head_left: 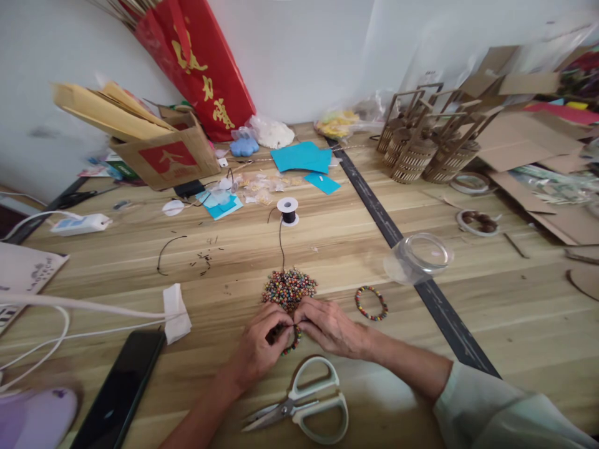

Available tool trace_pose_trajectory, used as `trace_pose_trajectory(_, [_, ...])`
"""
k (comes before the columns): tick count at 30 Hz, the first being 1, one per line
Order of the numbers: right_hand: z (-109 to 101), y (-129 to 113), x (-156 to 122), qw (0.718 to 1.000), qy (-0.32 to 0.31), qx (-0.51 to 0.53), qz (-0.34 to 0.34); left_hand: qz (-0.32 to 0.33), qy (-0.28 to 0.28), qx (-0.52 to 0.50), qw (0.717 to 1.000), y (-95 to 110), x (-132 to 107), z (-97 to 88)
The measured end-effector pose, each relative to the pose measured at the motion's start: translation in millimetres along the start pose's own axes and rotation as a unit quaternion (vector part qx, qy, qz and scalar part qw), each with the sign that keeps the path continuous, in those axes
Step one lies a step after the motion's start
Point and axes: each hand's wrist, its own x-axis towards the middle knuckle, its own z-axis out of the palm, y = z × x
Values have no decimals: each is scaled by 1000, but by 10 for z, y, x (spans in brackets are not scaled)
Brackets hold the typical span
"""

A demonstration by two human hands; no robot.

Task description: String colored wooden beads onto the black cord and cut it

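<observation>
A heap of small multicoloured beads (289, 288) lies on the wooden table (327, 249). Just in front of it my left hand (259, 347) and my right hand (330, 327) meet, fingers pinched together on a partly beaded string (294, 342) that curls down between them. A dark cord runs from the hands past the heap up to a small white spool (287, 211). A finished bead bracelet (371, 303) lies to the right of my right hand. Pale-handled scissors (306, 402) rest just below my hands.
A clear plastic jar (418, 256) lies on its side at right. A black phone (118, 390), white cables and folded tissue (175, 312) sit at left. Cardboard boxes (163, 153), a red bag, blue paper (302, 157) and wooden lantern frames (423, 146) line the back.
</observation>
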Motion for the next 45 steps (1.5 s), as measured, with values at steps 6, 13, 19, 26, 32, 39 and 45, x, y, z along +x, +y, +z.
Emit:
trace_pose_trajectory(6, [-23,-6,33,999,3,36,7,12,27,9,1000,18,-3,23])
trace_pose_trajectory(13, [-24,-7,37,999,7,52,17,15,28,47,998,52,3,22])
trace_pose_trajectory(19, [-20,-8,32,998,8,62,23,-14,1,3,1000,46,5,25])
trace_pose_trajectory(26, [-14,16,22,997,7,70,27,-36,0,-19,999,18,-1,33])
trace_pose_trajectory(32, [8,29,12,997,12,65,24,-63,13,-40,997,37,-4,40])
trace_pose_trajectory(39, [14,23,7,999,8,42,16,-68,25,-28,997,50,7,53])
trace_pose_trajectory(45, [4,4,10,999,13,37,15,-75,18,-20,997,26,-1,57])
